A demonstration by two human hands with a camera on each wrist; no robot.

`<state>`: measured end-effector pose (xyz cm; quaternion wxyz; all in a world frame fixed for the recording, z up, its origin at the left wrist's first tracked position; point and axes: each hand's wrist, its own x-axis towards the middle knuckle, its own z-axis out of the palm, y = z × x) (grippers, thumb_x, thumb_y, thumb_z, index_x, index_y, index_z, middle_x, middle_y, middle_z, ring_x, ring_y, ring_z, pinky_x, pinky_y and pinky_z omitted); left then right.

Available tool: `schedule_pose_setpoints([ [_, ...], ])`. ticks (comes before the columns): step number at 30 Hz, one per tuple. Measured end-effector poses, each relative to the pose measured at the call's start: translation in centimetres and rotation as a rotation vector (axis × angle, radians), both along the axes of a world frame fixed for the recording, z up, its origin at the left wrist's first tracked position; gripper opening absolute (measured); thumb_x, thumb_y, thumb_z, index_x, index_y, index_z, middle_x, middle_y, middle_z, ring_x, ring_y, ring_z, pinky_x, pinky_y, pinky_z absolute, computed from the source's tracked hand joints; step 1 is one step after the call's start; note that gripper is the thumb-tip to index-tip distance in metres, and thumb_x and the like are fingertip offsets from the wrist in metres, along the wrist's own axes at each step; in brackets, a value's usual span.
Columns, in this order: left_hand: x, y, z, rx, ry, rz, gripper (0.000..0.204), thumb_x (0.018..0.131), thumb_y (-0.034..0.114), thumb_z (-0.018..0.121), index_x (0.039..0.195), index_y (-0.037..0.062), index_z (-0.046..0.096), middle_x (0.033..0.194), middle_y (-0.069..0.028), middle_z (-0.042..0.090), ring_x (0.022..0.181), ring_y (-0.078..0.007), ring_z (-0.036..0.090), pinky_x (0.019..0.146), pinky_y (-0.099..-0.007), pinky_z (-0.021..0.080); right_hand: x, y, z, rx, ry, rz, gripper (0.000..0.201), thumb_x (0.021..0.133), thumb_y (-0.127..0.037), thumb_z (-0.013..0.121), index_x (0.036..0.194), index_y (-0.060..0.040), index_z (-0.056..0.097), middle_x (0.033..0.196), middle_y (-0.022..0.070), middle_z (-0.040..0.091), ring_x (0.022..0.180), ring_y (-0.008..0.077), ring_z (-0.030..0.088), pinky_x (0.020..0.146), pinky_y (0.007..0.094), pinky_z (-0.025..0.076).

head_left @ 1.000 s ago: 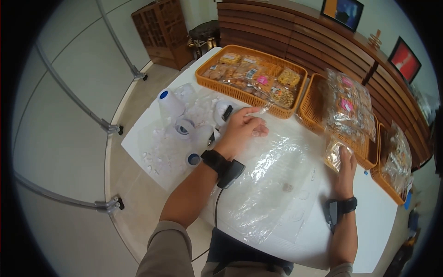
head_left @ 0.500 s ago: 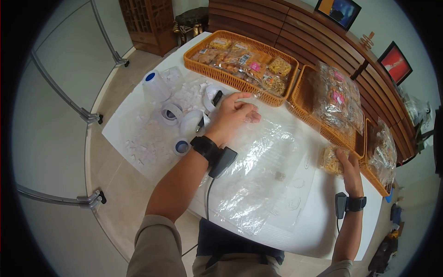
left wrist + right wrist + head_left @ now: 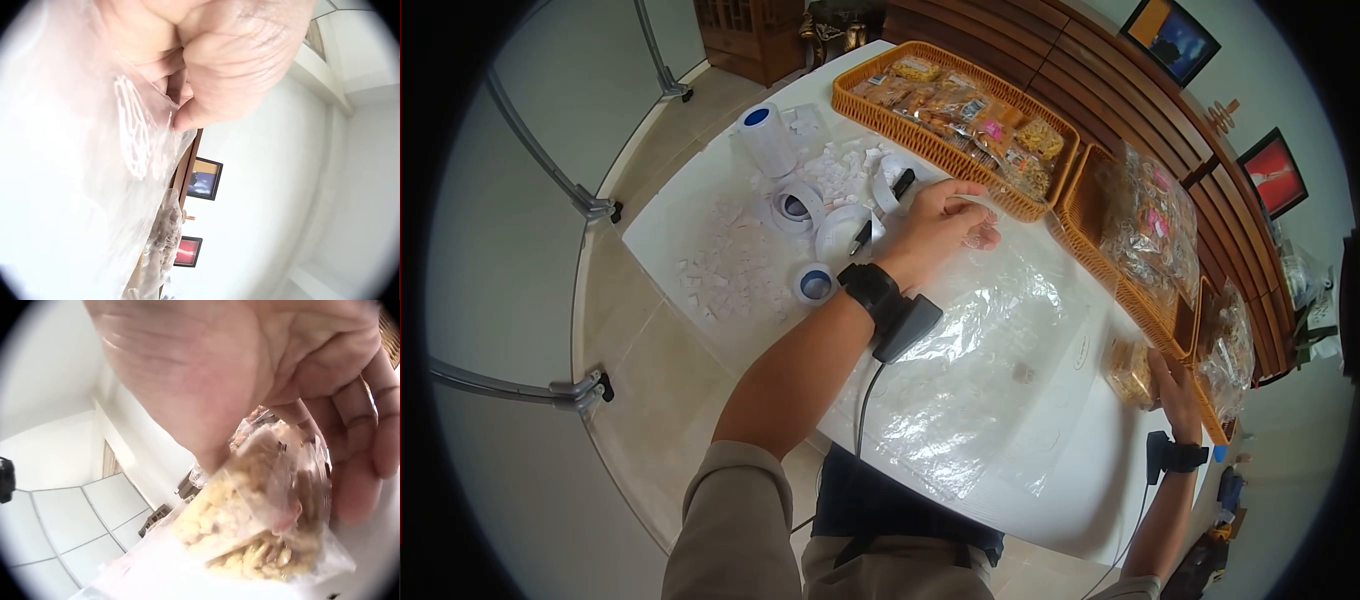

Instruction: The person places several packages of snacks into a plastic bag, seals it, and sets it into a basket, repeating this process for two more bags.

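Note:
My left hand (image 3: pixel 935 235) is over the far side of a large clear plastic bag (image 3: pixel 965 385) that lies flat on the white table. In the left wrist view, thumb and fingers pinch the bag's film (image 3: pixel 134 131) at its edge. Off to the right, my right hand (image 3: pixel 1177 398) grips a small clear-wrapped pack of yellowish, nut-like snack pieces (image 3: pixel 1131 374). The right wrist view shows this snack pack (image 3: pixel 250 515) between the thumb and the fingers, with its crinkled wrapper sticking out at a corner.
A wicker basket (image 3: pixel 955 135) of snack packs stands at the back. Another basket (image 3: pixel 1090 245), piled with packs, is to its right, and a third sits near the right edge. Tape rolls (image 3: pixel 815 284), a white-and-blue roll (image 3: pixel 768 142), black pens and paper scraps (image 3: pixel 730 255) lie left.
The right hand has moved the snack pack nearer and away from the middle basket. My left hand keeps its pinch on the bag's edge. The head view has shifted.

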<state>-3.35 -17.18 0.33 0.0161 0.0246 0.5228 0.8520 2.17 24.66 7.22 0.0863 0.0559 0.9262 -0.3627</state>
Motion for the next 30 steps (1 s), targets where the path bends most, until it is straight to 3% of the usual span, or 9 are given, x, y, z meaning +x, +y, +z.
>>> schedule_pose_setpoints([
  [2,0.0,0.0,0.0,-0.012,0.009,-0.002,0.041,0.098,0.006,0.057,0.134,-0.0099,0.045,0.107,-0.0220,0.064,0.092,-0.0275,0.070,0.084,-0.0346,0.059,0.1,0.1,0.6,0.093,-0.038,0.019,0.056,0.100,-0.050,0.054,0.110,0.0045,0.065,0.070,0.0024,0.059,0.053,0.0087,0.054,0.045,0.0240,0.043],
  [5,0.0,0.0,-0.1,0.008,0.008,-0.012,0.041,0.098,0.006,0.057,0.134,-0.0095,0.046,0.108,-0.0219,0.064,0.092,-0.0273,0.070,0.084,-0.0344,0.059,0.2,-0.1,0.4,0.105,0.010,0.016,0.057,0.099,-0.051,0.055,0.109,0.0039,0.065,0.065,0.0027,0.056,0.049,0.0110,0.053,0.047,0.0253,0.044],
  [8,0.0,-0.2,0.1,0.007,0.013,-0.021,0.041,0.098,0.006,0.057,0.134,-0.0093,0.046,0.109,-0.0221,0.064,0.093,-0.0273,0.070,0.083,-0.0341,0.059,0.2,-0.2,0.7,0.166,0.032,0.027,0.058,0.098,-0.051,0.057,0.112,0.0048,0.065,0.068,0.0069,0.062,0.051,0.0130,0.058,0.049,0.0260,0.046],
  [14,0.2,0.0,0.4,0.022,0.005,-0.005,0.041,0.098,0.006,0.057,0.134,-0.0096,0.045,0.110,-0.0223,0.064,0.093,-0.0280,0.070,0.084,-0.0340,0.058,2.3,-3.1,4.0,0.453,0.301,0.098,0.041,0.091,-0.026,0.072,0.117,0.0042,0.064,0.080,0.0164,0.073,0.063,0.0166,0.067,0.056,0.0274,0.050],
  [17,0.1,0.0,0.4,0.023,0.007,-0.022,0.041,0.097,0.006,0.057,0.134,-0.0097,0.045,0.111,-0.0225,0.064,0.093,-0.0281,0.070,0.084,-0.0344,0.058,4.3,-6.6,5.6,0.429,0.419,0.169,0.036,0.085,-0.012,0.074,0.117,0.0015,0.065,0.078,0.0132,0.073,0.064,0.0177,0.068,0.058,0.0289,0.052],
  [20,0.1,0.0,0.5,0.025,0.003,-0.007,0.041,0.097,0.006,0.058,0.134,-0.0094,0.045,0.111,-0.0224,0.064,0.093,-0.0282,0.070,0.084,-0.0347,0.058,5.4,-9.2,7.0,0.399,0.348,0.093,0.037,0.083,-0.010,0.075,0.117,-0.0006,0.065,0.084,0.0134,0.074,0.066,0.0181,0.069,0.057,0.0299,0.052],
  [24,0.2,0.1,0.6,0.035,-0.007,0.007,0.041,0.097,0.006,0.058,0.133,-0.0086,0.046,0.110,-0.0216,0.064,0.093,-0.0279,0.070,0.084,-0.0354,0.058,4.6,-8.1,5.5,0.519,0.376,0.147,0.039,0.081,-0.013,0.078,0.117,-0.0030,0.066,0.098,0.0131,0.072,0.076,0.0196,0.068,0.062,0.0305,0.052],
  [28,0.1,0.1,0.5,0.010,-0.014,0.000,0.042,0.096,0.008,0.060,0.133,-0.0072,0.047,0.108,-0.0190,0.065,0.092,-0.0252,0.069,0.084,-0.0347,0.057,5.2,-9.2,5.3,0.394,0.290,0.197,0.040,0.081,-0.015,0.078,0.117,-0.0035,0.066,0.110,0.0130,0.070,0.090,0.0228,0.069,0.068,0.0329,0.054],
  [30,0.0,0.1,0.4,-0.009,-0.014,-0.001,0.042,0.096,0.008,0.060,0.133,-0.0071,0.047,0.108,-0.0180,0.065,0.091,-0.0238,0.069,0.083,-0.0339,0.057,5.6,-9.8,5.6,0.340,0.267,0.282,0.045,0.081,-0.017,0.079,0.121,-0.0032,0.063,0.124,0.0145,0.065,0.105,0.0287,0.067,0.077,0.0356,0.055],
])
